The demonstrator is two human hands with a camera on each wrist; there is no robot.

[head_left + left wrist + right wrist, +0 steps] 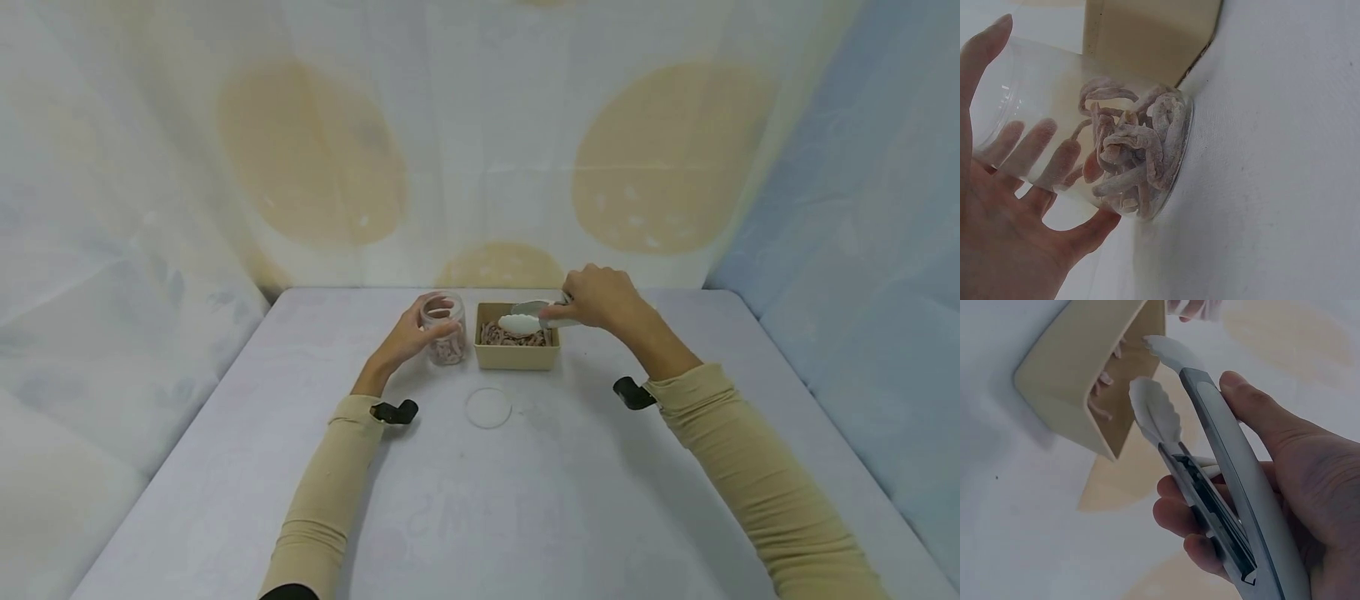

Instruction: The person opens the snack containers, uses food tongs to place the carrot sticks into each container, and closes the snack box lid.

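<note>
Tongs (pixel 1210 462) are gripped in the right hand (pixel 600 298), thumb along the upper arm and fingers curled beneath the lower one. Their white scalloped tips stand apart with nothing seen between them, poised just over the far rim of the beige box (pixel 517 346), ahead of the fingertips. Pink sugared strips (pixel 513 337) are heaped in that box; how deep the heap goes cannot be told from the head view.

A clear jar (pixel 1116 144) is steadied by the left hand (pixel 408 337), fingers wrapped round its far side and thumb (pixel 1094 228) pressed near its base. The jar stands upright on the table (pixel 525 500), just beside the box on the thumb side of the right hand, perhaps touching it. More strips are piled in its lower half, so part of the transfer appears done.

A clear round lid (pixel 488 407) lies flat on the table, nearer the person than both hands, apart from the jar. Judging from this, more strips remain to be moved and the lid is not yet fitted.
</note>
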